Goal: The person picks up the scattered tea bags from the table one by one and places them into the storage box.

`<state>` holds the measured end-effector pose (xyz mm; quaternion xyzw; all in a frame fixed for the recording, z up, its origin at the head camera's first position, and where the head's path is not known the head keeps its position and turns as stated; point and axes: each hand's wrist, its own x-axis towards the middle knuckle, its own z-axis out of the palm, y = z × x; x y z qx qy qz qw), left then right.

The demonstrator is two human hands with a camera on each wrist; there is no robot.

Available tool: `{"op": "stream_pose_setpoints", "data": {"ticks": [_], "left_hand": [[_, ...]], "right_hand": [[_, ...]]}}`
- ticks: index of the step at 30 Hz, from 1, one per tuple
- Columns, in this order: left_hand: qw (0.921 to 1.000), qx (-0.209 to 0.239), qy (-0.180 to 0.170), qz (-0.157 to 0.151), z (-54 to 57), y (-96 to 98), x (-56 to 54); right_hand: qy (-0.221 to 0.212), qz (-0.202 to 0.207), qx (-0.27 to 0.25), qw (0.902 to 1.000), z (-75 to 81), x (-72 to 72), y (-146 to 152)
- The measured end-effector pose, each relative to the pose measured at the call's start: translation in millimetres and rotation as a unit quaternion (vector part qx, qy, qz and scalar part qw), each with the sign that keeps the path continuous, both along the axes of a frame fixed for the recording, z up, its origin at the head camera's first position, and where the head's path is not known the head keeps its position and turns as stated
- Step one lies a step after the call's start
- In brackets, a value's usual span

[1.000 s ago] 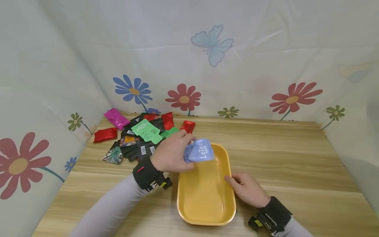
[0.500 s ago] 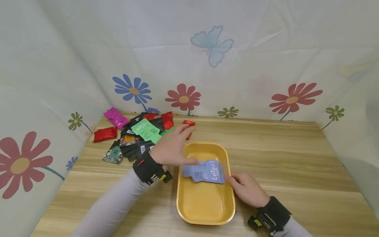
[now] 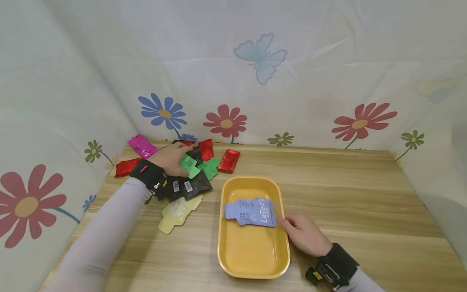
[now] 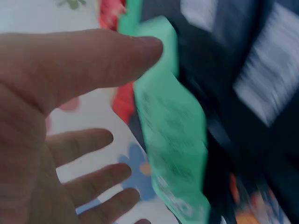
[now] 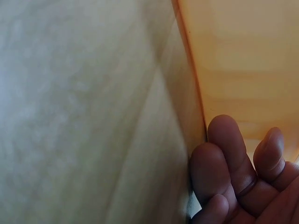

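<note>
My left hand [image 3: 173,159] is over the pile of sachets at the back left, at a green LeTea sachet [image 3: 189,165]. In the left wrist view its fingers are spread, and the thumb overlaps one end of that sachet; whether they touch cannot be told. My right hand [image 3: 305,234] holds the right side of a yellow plastic tray [image 3: 255,259], thumb at the rim. The right wrist view shows its fingers [image 5: 210,168] against the tray's wall. A blue LeTea sachet [image 3: 251,212] lies crosswise in the tray.
Black sachets [image 3: 198,184], a second green sachet [image 3: 209,168] and red packets [image 3: 229,160] lie about the left hand. A magenta packet [image 3: 142,146] sits at the back left. Nearer lies a yellow sachet [image 3: 178,213]. Floral sheeting [image 3: 310,81] encloses the table's back and sides.
My left hand released the blue sachet into the tray and moved left to the pile. The yellow sachet, hidden behind the arm before, now shows. My right hand stays on the tray.
</note>
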<state>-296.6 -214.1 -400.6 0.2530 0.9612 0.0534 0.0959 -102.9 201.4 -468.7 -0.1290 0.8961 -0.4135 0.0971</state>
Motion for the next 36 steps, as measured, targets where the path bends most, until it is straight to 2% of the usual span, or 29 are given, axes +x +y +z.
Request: {"op": "stream_pose_setpoints", "data": {"ticks": [6, 15, 20, 27, 32, 36], "left_hand": [[0.9997, -0.017, -0.013, -0.014, -0.8, -12.7, -7.0], [0.999, -0.04, -0.02, -0.012, -11.9, -11.8, -9.0], [0.9985, -0.051, -0.005, -0.019, -15.9, -9.0, -11.8], [0.9986, -0.04, 0.02, -0.029, -16.9, -10.0, -12.2], [0.9968, -0.013, 0.055, -0.057, -8.4, 1.4, -4.0], [0.9935, 0.013, 0.068, -0.09, 8.1, 28.1, 14.3]], "right_hand": [[-0.002, -0.002, 0.003, 1.0, 2.3, 0.1, 0], [-0.005, 0.0, 0.005, 1.0, 1.4, 0.8, 0], [-0.002, 0.0, 0.006, 1.0, 1.6, 0.6, 0], [0.004, -0.001, 0.012, 0.9999, -0.8, -0.6, -1], [0.003, -0.001, 0.01, 0.9999, 1.0, -1.3, -1], [0.003, 0.001, 0.009, 1.0, 2.8, -1.4, -1]]}}
